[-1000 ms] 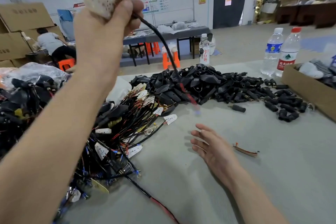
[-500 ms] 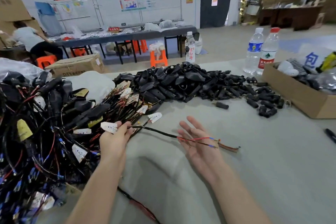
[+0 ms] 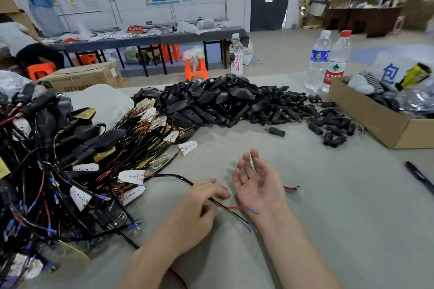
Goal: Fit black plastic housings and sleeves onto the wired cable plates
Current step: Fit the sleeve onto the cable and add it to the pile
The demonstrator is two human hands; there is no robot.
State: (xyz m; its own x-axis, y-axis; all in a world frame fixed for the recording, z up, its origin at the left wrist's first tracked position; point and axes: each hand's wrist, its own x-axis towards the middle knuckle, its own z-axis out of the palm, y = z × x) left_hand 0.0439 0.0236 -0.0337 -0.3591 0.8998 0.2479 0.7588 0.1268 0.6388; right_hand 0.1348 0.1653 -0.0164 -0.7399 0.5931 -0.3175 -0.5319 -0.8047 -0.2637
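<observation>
A tangled heap of wired cable plates [image 3: 61,171] covers the left of the table. One black cable [image 3: 178,177] runs from its white plate [image 3: 132,176] across the table. My left hand [image 3: 197,209] pinches that cable near its red and black wire ends [image 3: 232,207]. Those ends lie across the wrist of my right hand [image 3: 258,183], which rests palm up and holds nothing. Black plastic housings [image 3: 211,101] are piled at the far centre. Small black sleeves [image 3: 328,122] are scattered to their right.
An open cardboard box [image 3: 385,126] of odds and ends stands at the right, with two water bottles [image 3: 328,61] behind it. A third bottle [image 3: 236,56] stands behind the housings. A black pen [image 3: 420,178] and a short wire scrap [image 3: 291,189] lie nearby.
My left hand came down from overhead with the plate and then slid along the cable to the wire ends. The plate now lies by the heap. My right hand stayed palm up.
</observation>
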